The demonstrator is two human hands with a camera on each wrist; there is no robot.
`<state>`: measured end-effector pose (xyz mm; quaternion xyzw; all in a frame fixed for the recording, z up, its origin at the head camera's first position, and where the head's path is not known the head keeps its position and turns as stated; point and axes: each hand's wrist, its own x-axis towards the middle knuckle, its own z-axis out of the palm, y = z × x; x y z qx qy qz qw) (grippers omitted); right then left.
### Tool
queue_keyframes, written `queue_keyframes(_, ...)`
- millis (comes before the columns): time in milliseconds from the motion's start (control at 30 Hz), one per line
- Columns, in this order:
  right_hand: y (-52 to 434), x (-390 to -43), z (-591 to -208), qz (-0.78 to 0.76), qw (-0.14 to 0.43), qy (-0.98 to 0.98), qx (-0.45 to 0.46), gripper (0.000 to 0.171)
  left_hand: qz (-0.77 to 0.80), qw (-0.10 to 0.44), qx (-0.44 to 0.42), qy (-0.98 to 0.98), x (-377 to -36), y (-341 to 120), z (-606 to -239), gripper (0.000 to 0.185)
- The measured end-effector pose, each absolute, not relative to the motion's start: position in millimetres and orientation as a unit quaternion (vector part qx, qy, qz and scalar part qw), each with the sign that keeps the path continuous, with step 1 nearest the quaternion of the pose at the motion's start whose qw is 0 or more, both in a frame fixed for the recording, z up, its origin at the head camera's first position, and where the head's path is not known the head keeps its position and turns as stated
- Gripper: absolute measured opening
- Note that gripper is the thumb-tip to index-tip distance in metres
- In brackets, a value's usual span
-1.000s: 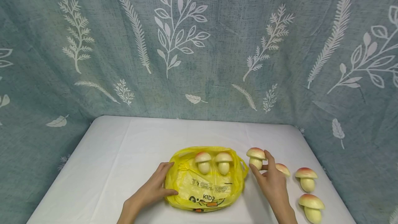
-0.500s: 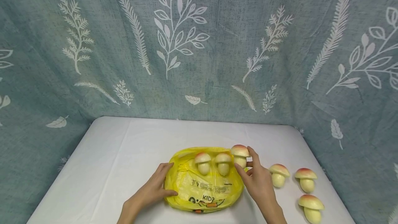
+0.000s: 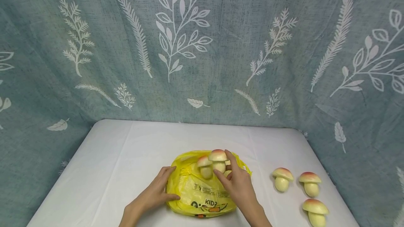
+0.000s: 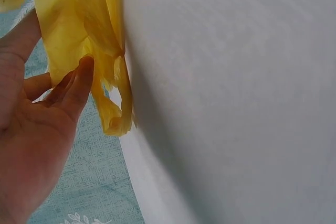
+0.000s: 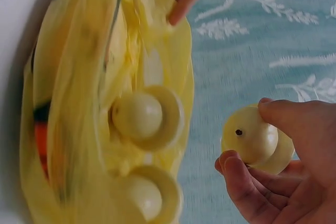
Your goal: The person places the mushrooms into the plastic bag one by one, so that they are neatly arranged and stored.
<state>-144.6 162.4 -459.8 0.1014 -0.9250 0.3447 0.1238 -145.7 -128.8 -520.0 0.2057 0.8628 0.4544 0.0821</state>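
A yellow plastic bag with printed lettering lies with its mouth spread on the white table. My left hand holds the bag's left edge; the left wrist view shows its fingers against the thin plastic. Between the thumb and fingers of my right hand is a toy mushroom with a reddish cap and cream stem, held over the bag. Two similar mushrooms sit inside the bag: one mushroom shows beside the held one, the other is mostly behind my right hand. The right wrist view shows both stems.
Three more mushrooms stand on the table at the right: one mushroom nearer the bag, another mushroom beside it, and a third mushroom closer to the front. A green-blue curtain with white leaf prints hangs behind the table.
My right hand has carried the mushroom leftward from beside the bag to above it, uncovering the mushroom on the table behind it. My left hand stays at the bag's edge.
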Motion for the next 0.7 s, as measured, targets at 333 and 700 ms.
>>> queue_keyframes(333, 129.6, -147.6, -470.1, 0.339, 0.075, -0.927, 0.143, 0.072, 0.453, 0.079, 0.208, 0.863, -145.2, -129.8, -521.7, 0.094)
queue_keyframes(700, 103.4, -153.5, -486.2, 0.320, 0.061, -0.928, 0.181, 0.071, 0.445, 0.073, 0.213, 0.867, -143.2, -130.1, -522.5, 0.093)
